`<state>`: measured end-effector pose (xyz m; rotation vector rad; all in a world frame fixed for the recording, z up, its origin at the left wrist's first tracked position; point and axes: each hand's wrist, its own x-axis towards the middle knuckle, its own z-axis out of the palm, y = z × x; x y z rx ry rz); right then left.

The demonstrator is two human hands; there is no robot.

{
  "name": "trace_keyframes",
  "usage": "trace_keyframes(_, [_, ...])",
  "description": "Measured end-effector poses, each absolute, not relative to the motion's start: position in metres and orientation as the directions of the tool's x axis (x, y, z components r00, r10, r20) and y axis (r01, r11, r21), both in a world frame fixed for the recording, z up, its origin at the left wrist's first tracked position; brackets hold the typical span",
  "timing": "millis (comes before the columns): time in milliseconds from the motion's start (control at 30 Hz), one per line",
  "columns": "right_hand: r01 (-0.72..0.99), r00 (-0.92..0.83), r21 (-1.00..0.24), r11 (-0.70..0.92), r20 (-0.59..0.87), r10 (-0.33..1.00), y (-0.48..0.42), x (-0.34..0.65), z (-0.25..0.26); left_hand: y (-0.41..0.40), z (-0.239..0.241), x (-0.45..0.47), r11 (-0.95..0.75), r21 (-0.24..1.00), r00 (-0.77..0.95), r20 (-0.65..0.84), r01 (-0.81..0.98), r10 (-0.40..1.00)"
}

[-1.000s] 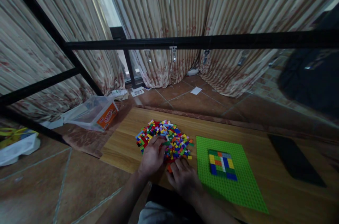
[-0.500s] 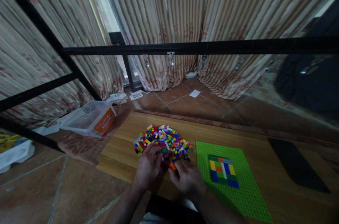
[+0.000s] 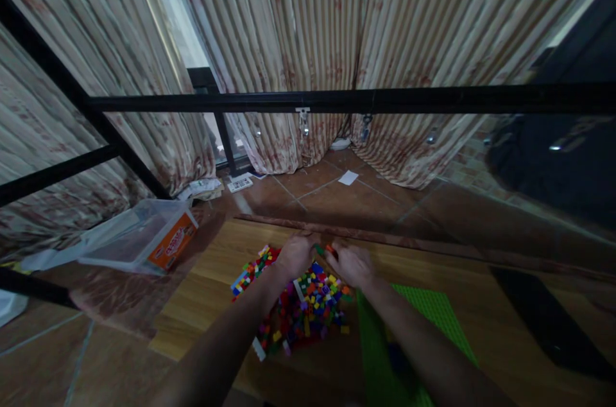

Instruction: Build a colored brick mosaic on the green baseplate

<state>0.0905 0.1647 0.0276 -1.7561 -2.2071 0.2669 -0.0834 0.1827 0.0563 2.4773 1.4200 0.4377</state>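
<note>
Striped, floral-patterned curtains point(image 3: 308, 28) hang behind a black metal rail point(image 3: 308, 102), and beyond the wooden tabletop point(image 3: 202, 291) a sheet of white paper point(image 3: 348, 178) lies on the tiled floor point(image 3: 327, 192). Well to the left sits a clear plastic box point(image 3: 129, 240) with an orange label. Loose, many-coloured bricks are heaped on the tabletop in a pile point(image 3: 320, 298), partly hidden by the left forearm. Both hands meet near the far edge of that pile: the right hand point(image 3: 355, 264) pinches an orange brick point(image 3: 331, 249) between thumb and fingers, while the left hand point(image 3: 296, 255) is curled with a green brick point(image 3: 319, 250) at its fingertips — whether it grips that brick, I cannot tell. Right of the pile lies a bright green baseplate point(image 3: 433, 304), crossed by the right forearm, which covers most of some blue bricks point(image 3: 397, 355) on it. Farther right rests a dark, flat panel point(image 3: 543, 317).
</note>
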Motion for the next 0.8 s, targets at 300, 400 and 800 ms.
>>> trace_keyframes(300, [0.589,-0.219,-0.752,0.296,0.204,0.954,0.164,0.099,0.014,0.203,0.037,-0.088,-0.553,0.407,0.580,0.065,0.728,0.812])
trace_keyframes(400, [0.472,-0.151,-0.849,0.237,0.186,0.971,0.169,0.090,0.011,0.202,0.038,-0.091,-0.557,0.424,0.587,0.071,0.714,0.806])
trace_keyframes(800, [-0.105,0.021,-0.994,-0.043,-0.045,0.999,0.187,0.093,-0.011,0.200,0.038,-0.091,-0.561,0.502,0.616,0.068,0.658,0.784])
